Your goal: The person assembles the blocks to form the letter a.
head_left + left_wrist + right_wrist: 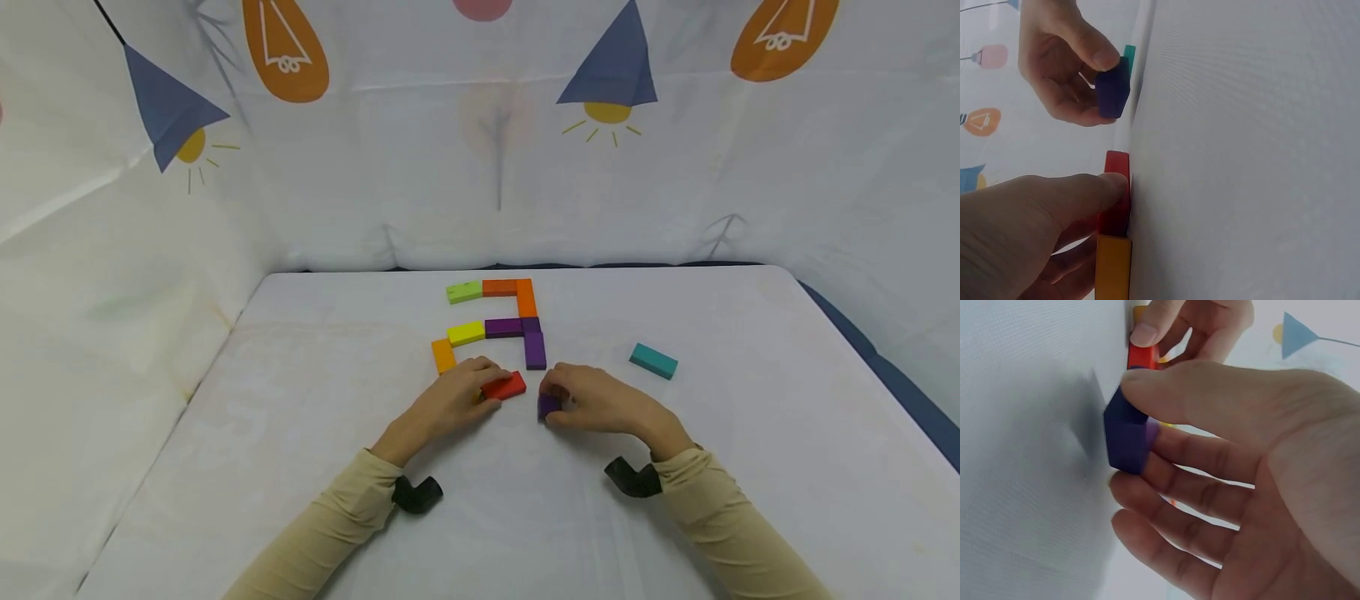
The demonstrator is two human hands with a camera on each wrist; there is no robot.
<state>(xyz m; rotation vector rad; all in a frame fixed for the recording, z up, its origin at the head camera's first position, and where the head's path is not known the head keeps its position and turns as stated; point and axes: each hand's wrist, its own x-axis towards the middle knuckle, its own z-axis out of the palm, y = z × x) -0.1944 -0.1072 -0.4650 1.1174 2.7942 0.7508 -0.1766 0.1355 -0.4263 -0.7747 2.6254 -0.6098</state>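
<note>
My left hand (456, 402) pinches a red block (508, 386) on the white table, thumb on the near side and fingers over the far side. An amber block (1113, 269) lies end to end with the red one in the left wrist view. My right hand (603, 402) pinches a dark purple block (1127, 440) between thumb and fingers, close over the table and just right of the red block. In the head view the purple block is partly covered by the fingers. Behind the hands, a purple block (535, 352) stands at the lower right of a winding line of blocks.
The line holds a lime block (465, 292), dark orange (499, 287) and orange (527, 298) blocks, another purple block (503, 328), a yellow block (466, 333) and an amber one (443, 357). A teal block (653, 362) lies apart at right. A printed curtain hangs behind.
</note>
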